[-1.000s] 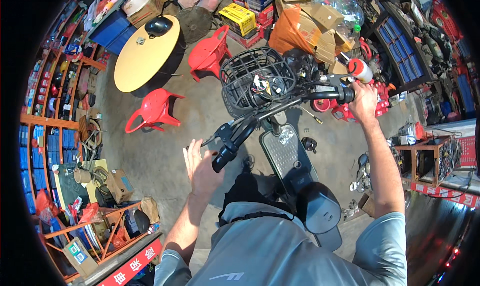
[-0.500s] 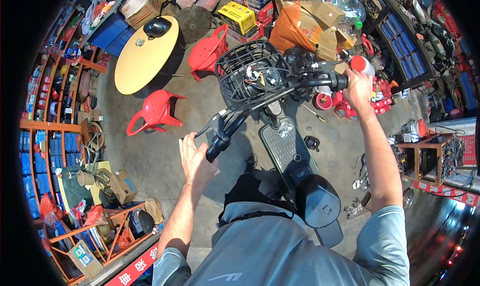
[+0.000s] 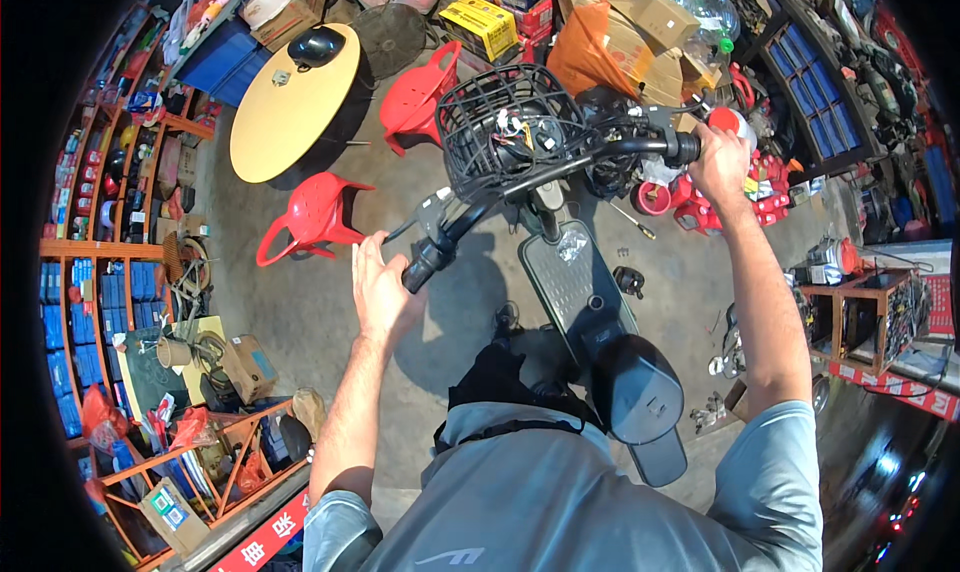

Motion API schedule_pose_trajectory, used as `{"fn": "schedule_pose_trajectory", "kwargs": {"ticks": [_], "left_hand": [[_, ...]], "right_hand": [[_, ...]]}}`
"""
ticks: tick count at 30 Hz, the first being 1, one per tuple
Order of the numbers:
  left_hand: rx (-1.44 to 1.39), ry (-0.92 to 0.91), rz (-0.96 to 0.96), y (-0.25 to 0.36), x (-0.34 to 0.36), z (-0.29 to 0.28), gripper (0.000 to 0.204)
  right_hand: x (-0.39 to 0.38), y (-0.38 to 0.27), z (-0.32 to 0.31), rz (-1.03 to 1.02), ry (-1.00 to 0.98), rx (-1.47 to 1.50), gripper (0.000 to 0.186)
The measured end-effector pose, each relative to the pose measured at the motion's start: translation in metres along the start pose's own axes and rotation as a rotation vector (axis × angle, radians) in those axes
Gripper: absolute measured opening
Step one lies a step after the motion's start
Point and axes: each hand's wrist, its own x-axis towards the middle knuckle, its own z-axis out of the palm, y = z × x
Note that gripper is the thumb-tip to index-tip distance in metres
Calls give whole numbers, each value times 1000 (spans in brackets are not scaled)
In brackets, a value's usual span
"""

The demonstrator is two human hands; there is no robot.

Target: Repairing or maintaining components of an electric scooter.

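Note:
An electric scooter stands before me, its black handlebar (image 3: 540, 180) reaching from one hand to the other. My right hand (image 3: 720, 165) is closed round the right grip (image 3: 684, 149). Beside the left grip (image 3: 421, 271), my left hand (image 3: 384, 294) has its fingers stretched out toward the brake lever (image 3: 405, 227), not wrapped round the grip. A black wire basket (image 3: 470, 137) sits ahead of the handlebar, with loose wires and connectors (image 3: 512, 130) showing in it. Below lie the grey footboard (image 3: 565, 284) and the dark seat (image 3: 637, 397).
Two red plastic chairs (image 3: 315, 212) and an oval yellow table (image 3: 290, 112) stand ahead on the left. Right of the footboard, a screwdriver (image 3: 634, 222) and a small black part (image 3: 628, 281) lie on the floor. Orange shelving (image 3: 100, 252) lines the left; cardboard boxes (image 3: 660, 27) pile up ahead.
The handlebar's left end has shifted slightly forward and left, and my left hand has moved with it. My right hand stays on its grip, a little farther forward.

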Motion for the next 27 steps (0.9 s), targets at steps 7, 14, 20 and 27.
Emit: {"fn": "schedule_pose_trajectory", "kwargs": {"ticks": [7,14,20,27], "left_hand": [[-16,-44,-6,16,-3,-4,22],[12,20,47,19,-5,-4,27],[-4,21,10,11,-8,2,30],[-20,26,27,12,-7,2,26]], "right_hand": [[-1,19,9,-20,37,17,36],[-6,26,13,-49,66,14,30],[-4,13,8,-33,73,11,32],[-13,15,10,1,97,34,33]]}}
